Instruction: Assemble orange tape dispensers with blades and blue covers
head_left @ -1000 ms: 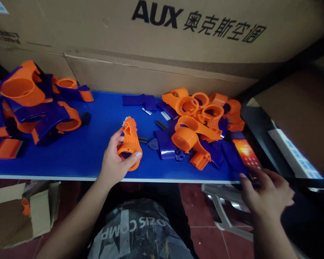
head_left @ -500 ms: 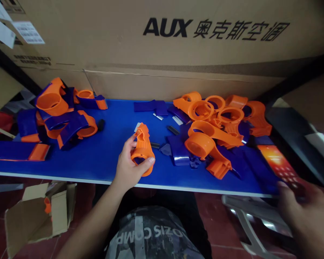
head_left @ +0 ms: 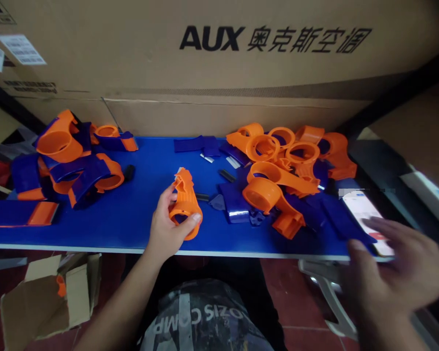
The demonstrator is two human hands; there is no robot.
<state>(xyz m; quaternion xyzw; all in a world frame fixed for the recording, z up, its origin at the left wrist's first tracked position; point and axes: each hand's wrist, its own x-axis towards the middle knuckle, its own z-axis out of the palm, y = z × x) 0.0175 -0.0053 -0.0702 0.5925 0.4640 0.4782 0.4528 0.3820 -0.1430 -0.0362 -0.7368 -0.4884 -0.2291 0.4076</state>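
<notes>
My left hand [head_left: 171, 222] grips an orange plastic tape dispenser body [head_left: 186, 196] above the blue tabletop, thumb across its ring. A pale piece sits at the dispenser's upper end. At the right edge of the table, my right hand [head_left: 395, 273] is over a lit phone [head_left: 364, 209], fingers stretched out and thumb apart. One finger is at the screen; whether it touches I cannot tell. Beside the phone lies a dark blue plastic cover [head_left: 344, 219]. Between the hands are orange dispenser bodies [head_left: 263, 195] in a pile and another blue cover [head_left: 236, 202].
Blue-and-orange dispensers [head_left: 62, 146] are heaped on the left of the table [head_left: 139, 214]. Small black strips [head_left: 227, 175] and metal blades [head_left: 233, 162] lie midway. A large carton [head_left: 149, 58] stands behind. An open cardboard box [head_left: 40, 302] is on the floor.
My right hand has come inward and up over the phone. Its screen has gone from an orange picture to a mostly white page. My left hand keeps its hold; the view has shifted slightly.
</notes>
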